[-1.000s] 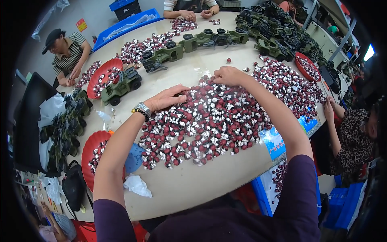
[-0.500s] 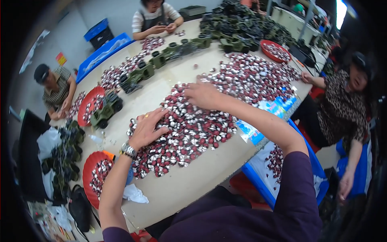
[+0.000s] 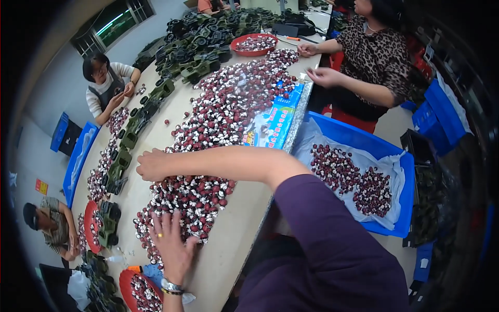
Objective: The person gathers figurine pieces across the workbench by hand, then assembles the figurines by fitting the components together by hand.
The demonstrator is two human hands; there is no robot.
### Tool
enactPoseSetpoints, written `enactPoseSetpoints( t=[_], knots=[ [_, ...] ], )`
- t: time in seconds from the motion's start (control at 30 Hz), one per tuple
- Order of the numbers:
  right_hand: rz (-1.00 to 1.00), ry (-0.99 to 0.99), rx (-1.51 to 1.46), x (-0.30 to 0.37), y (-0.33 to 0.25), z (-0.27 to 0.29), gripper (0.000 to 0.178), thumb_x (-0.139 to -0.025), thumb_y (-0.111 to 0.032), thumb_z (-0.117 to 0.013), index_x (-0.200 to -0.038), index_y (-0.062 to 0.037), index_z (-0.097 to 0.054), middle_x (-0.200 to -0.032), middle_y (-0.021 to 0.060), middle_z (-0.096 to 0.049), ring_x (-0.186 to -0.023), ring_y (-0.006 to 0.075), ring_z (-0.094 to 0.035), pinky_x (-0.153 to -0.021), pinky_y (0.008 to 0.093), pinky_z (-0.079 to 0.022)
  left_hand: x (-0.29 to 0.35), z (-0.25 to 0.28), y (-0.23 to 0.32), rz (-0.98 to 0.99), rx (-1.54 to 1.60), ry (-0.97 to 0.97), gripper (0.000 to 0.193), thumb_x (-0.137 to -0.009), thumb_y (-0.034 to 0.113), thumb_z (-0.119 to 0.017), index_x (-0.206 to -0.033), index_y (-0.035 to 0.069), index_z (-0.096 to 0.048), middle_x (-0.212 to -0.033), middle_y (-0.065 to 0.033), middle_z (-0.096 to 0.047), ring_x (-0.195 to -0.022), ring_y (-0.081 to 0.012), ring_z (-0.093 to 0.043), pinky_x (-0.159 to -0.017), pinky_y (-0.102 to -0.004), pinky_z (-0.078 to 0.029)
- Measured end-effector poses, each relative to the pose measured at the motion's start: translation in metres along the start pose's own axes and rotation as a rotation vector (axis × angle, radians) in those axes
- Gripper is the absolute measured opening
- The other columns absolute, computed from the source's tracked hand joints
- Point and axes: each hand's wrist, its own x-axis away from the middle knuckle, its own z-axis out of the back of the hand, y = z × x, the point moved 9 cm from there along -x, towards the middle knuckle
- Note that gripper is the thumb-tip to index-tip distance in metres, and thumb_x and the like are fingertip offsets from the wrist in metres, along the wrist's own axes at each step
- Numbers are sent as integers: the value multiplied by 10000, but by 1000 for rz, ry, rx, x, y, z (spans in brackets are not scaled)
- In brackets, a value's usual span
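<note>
A broad heap of small dark-red and white ball-shaped pieces spreads over the table. My left hand lies on the near end of this heap, fingers spread, with a ring and a wrist watch on it. Across the heap reaches my right arm, and my right hand is at the heap's far left edge. Its fingers are curled down, and whatever lies under or in them is hidden. One loose piece sits apart on the table beyond my right hand.
Green toy vehicles form a row along the left, with a large pile at the back. Red trays hold more pieces. A blue bin stands at the right. A person in leopard print and two other people work around the table.
The view has turned to the right, showing more of the blue bin. My right hand has gone from the heap's middle to its far left edge. My left hand remains spread on the pieces.
</note>
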Motion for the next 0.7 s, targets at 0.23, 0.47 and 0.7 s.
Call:
enactPoseSetpoints(
  t=[0.23,0.47,0.7],
  knots=[
    [-414,-327,-54,-33,52,-62,615,-787,-579,-632,-1275,-206,-621,-1338,121,-505,-1269,341,-437,-1021,595,-328,7,-26,87,-198,-37,-75,772,-801,706,-501,-1422,249,-457,-1403,-176,-420,-1412,-432,-201,-1099,-664,-85],
    [-244,-361,66,-27,22,-80,709,-720,-607,-678,-1291,-194,-604,-1386,88,-506,-1293,329,-426,-969,728,-309,-5,-35,76,-160,19,12,581,-884,463,-553,-1421,263,-453,-1395,-152,-429,-1403,-397,-241,-1099,-650,-126],
    [-148,-517,115,-7,-13,-67,561,-816,-521,-623,-1291,-224,-607,-1374,48,-530,-1282,282,-449,-1002,572,-394,-6,-27,57,-128,38,147,566,-844,284,-662,-1384,280,-493,-1371,-125,-461,-1409,-343,-266,-1110,-541,-221]
  ],
)
